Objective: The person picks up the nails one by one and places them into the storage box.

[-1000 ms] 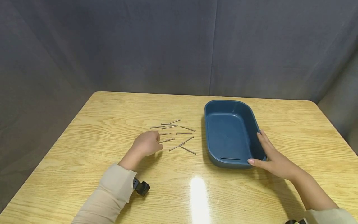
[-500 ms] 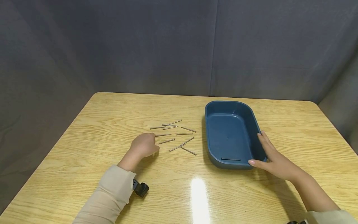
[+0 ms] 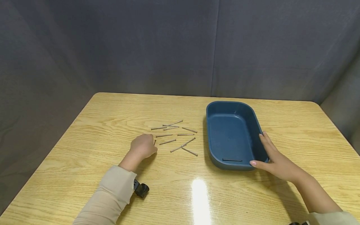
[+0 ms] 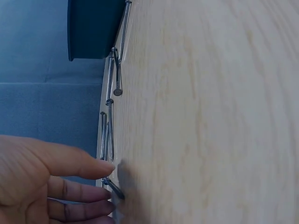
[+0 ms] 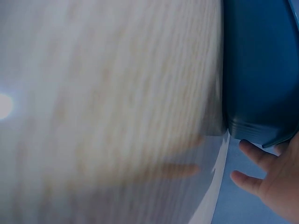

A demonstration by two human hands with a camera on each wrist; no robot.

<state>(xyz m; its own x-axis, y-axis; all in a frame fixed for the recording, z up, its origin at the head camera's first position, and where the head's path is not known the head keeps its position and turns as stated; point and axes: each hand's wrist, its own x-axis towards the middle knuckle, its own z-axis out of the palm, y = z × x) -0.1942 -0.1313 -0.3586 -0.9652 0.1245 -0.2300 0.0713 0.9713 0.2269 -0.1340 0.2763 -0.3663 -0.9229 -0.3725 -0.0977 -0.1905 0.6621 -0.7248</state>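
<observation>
My left hand is low over the left side of the table, thumb and fingers together at a metal nail that stands out tilted from its fingertips. In the left wrist view this nail shows between thumb and fingers. To the right of that hand lie several loose nails, some crossing each other. A dark blue rectangular bin stands right of them, with one nail on its floor at the near end. My right hand rests spread against the bin's near right corner, thumb at the rim.
The wooden table carries a bright light reflection near its front. A grey curtain hangs behind the table and along its sides. A small black camera sits on the left wrist.
My left hand has drawn slightly left, away from the scattered nails, uncovering the rest of one lying nail; a tilted nail now shows at its fingertips. The right hand and the bin stay put.
</observation>
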